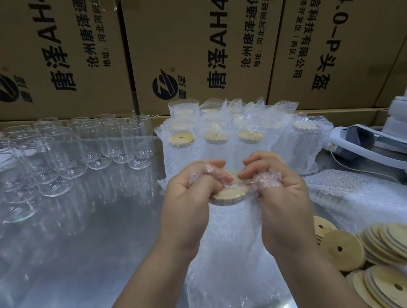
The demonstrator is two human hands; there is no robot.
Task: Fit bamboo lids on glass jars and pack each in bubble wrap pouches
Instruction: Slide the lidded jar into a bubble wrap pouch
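A: Nearest, at the right edge, what's that heap?

B: Loose round bamboo lids (341, 250), pale discs each with a small hole in the middle, overlapping one another on the shiny metal table (95, 232).

A: And the hands?

B: Both are at the centre, just left of that heap. The left hand (188, 193) and right hand (278, 192) have their fingers curled tight, bunching the mouth of a clear bubble wrap pouch (227, 247) between thumbs and fingers.

A: Where's the jar?

B: Inside that pouch, standing on the table. Its round bamboo lid (228, 192) shows between the two hands at the open top. The glass body is probably there below it, but the wrap blurs it too much to make out.

A: What's beyond?

B: Directly behind the hands, rows of packed jars (220, 133) stand upright in their own pouches, lids showing through the tops. To the far left, empty clear glass jars (89, 141) stand close together without lids.

A: On the right?

B: A flat pile of bubble wrap (355, 192) lies between the packed rows and the loose lids, with a white and grey device (364, 144) behind it. Brown printed cardboard boxes (203, 46) wall off the far side.
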